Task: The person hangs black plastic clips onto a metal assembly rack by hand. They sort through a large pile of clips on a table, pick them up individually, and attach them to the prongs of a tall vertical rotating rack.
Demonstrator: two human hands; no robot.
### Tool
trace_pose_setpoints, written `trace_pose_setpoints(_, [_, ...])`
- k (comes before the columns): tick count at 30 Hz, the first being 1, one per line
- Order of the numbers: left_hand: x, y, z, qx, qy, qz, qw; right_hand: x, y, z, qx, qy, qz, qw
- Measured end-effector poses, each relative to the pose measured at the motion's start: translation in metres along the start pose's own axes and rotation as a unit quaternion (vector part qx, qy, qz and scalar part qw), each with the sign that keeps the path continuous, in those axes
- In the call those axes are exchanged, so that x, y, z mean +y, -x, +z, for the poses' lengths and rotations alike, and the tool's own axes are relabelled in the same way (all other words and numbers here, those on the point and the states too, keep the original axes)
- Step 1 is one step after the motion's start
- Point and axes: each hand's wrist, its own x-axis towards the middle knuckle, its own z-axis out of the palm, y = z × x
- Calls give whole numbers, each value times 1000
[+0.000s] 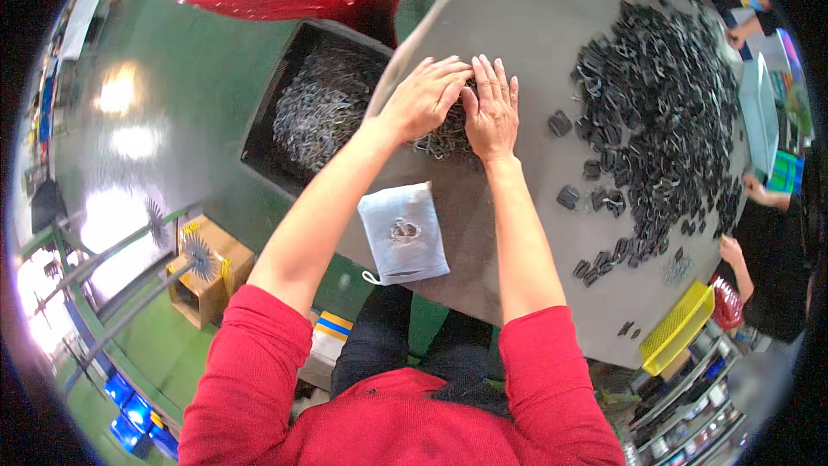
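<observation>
Just inside the left edge of the worktop (pixel 539 207), the left hand (pixel 423 99) and right hand (pixel 492 125) lie over a pile of small metal pieces (pixel 444 140). Both hands' fingers are extended, the left's mostly together, the right's slightly apart; whether they grip anything I cannot tell. A pale blue pouch (pixel 405 246) lies toward the near edge, black pieces (pixel 655 112) heaped toward the right.

Small silvery metal pieces (pixel 442 141) lie heaped on the grey table (pixel 535 43).
</observation>
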Motion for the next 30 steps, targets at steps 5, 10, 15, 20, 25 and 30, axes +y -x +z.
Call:
trace_pose_setpoints(5, [38, 121, -27, 232, -104, -195, 947, -18, -1, -9, -83, -82, -88, 989])
trace_pose_setpoints(10, [73, 173, 0, 141, -119, -276, 943, -43, 3, 0, -127, -23, -132, 983])
trace_pose_setpoints(15, [68, 197, 9, 171, -47, -287, 941, -89, 9, 34, -74, -44, -134, 987])
trace_pose_setpoints(20, [66, 232, 5, 192, -59, -309, 929, -147, -4, 78, -50, -63, -135, 988])
trace_pose_setpoints(25, [66, 240, 5, 216, -62, -327, 918, -175, 9, 63, -67, -77, -139, 985])
trace_pose_setpoints(30, [68, 239, 2, 218, -48, -319, 921, -77, 80, 10, 10, 102, 82, 991])
